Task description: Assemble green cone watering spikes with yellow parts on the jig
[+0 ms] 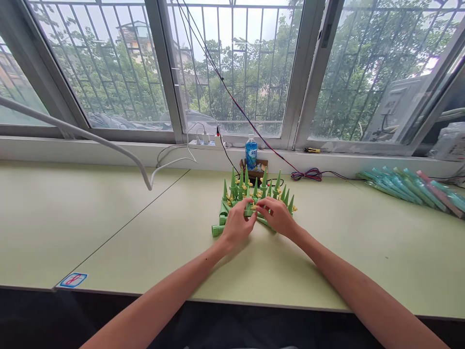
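A cluster of green pointed plastic cones [264, 183] with small yellow pieces on them stands on the pale green table. At its near side my left hand [238, 223] is closed around a green plastic part [248, 209], partly hidden by the fingers. The fingertips of my right hand [278, 216] pinch a small yellow piece [254, 207] against that green part. Beside my left wrist lies a green tube [217, 230], pointing left. More green parts lie under and behind both hands, partly covered.
Behind the cones stand a blue bottle [251, 154] and a brown box [262, 167]. A coiled cable [307, 174] lies at the back. Plastic-wrapped coloured bundles [410, 186] rest at the right. A white hose [119, 148] hangs over the left side. A sticker [73, 280] marks the front edge.
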